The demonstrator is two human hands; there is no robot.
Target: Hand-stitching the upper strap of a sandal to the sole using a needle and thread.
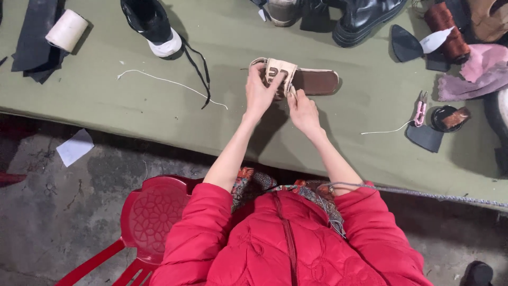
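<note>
Sandal lies on the olive-green bench, about mid-width and nearer the far edge than the near edge. Long axis runs left–right along the bench; heel end points right, strap end points left, directly beyond both hands.

Left hand: grip clenched around the sandal's beige strap from the left side, fingers wrapped over the top of it. Right hand: grip pinched at the strap's near-right edge, fingertips touching it; whether they also hold a needle or thread is too small to tell. Both hands meet at the strap; left sits slightly farther out, right slightly nearer the body. The rest of the sole extends right, free of either hand.

Appearance: flat sandal, dark brown insole, pale edge around the sole, wide beige strap with dark printed marks across the toe end.

Nearby: loose white thread to the left, pink snips well apart to the right, black-and-white shoe at the far edge.
</note>
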